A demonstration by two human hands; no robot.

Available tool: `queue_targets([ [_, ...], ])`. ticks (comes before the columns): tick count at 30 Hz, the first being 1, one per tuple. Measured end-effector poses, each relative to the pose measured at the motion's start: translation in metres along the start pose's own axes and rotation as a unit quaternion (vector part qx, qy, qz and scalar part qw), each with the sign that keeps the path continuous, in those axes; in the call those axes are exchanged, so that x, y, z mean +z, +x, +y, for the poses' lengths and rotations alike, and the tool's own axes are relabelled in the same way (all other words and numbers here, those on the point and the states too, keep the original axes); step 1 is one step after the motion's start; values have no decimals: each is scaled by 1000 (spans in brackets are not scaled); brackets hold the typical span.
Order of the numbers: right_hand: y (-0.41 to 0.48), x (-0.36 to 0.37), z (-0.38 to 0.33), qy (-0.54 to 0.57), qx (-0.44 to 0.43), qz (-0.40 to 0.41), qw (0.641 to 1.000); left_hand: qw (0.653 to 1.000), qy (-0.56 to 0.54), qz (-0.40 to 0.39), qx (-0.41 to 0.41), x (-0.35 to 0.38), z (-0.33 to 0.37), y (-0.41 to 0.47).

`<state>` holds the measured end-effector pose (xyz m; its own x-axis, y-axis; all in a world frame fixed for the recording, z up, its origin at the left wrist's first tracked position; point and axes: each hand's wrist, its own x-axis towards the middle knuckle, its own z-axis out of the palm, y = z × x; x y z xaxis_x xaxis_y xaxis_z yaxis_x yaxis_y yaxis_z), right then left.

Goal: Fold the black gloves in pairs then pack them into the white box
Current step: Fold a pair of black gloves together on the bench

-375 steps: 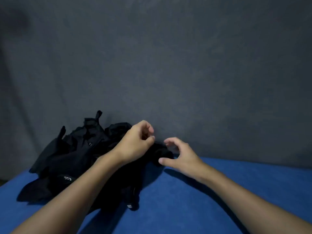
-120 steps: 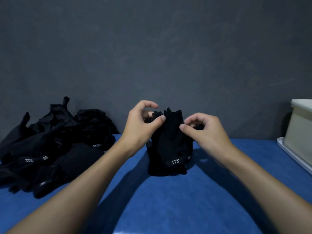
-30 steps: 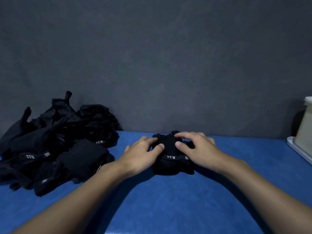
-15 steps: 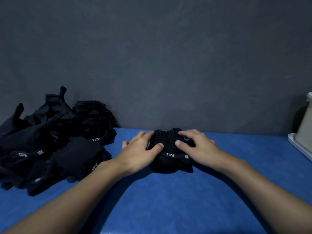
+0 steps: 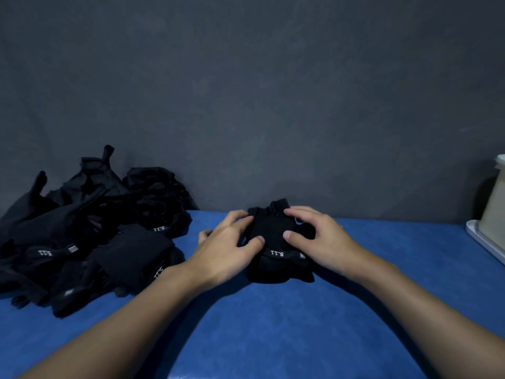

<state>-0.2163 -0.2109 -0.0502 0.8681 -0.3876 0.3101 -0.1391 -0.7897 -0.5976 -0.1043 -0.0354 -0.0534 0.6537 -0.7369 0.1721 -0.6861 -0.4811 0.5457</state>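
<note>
A stacked pair of black gloves (image 5: 274, 228) with a white "5.11" wrist label lies on the blue table (image 5: 273, 329), near its back edge in the middle. My left hand (image 5: 226, 250) rests on the pair's left side, its fingers along the far left edge and its thumb on top. On the right side my right hand (image 5: 321, 239) presses down, fingers arched over the far end and thumb beside the left thumb. Only a sliver of the white box (image 5: 496, 203) shows at the right edge of the frame.
A loose pile of several more black gloves (image 5: 90, 236) covers the table's left side, up against the dark grey backdrop. The white box stands on a flat white tray or lid (image 5: 482, 242). Blue table surface lies between the pair and the box.
Earlier both hands held the pair upright above the table. It has since been laid down flat. In the last half second the hands barely shifted, staying pressed on it.
</note>
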Motion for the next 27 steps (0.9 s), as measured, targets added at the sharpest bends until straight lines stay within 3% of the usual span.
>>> queue_targets([
  [5,-1,6,5,-78,30,-16,996,1000,-8,-7,-19,1,-7,0],
  [10,-4,1,3,-61,-42,31,997,997,-75,6,6,-1,-2,1],
  [12,-7,1,0,-56,-48,-4,997,997,-71,-23,30,0,0,1],
  [19,-19,2,11,-193,5,-183,964,982,130,-126,46,4,-13,-3],
  [22,-21,2,11,-174,-3,-167,971,980,143,-128,49,4,-14,-2],
  [27,-29,-11,6,-139,-92,-92,982,983,126,-121,52,5,-17,0],
])
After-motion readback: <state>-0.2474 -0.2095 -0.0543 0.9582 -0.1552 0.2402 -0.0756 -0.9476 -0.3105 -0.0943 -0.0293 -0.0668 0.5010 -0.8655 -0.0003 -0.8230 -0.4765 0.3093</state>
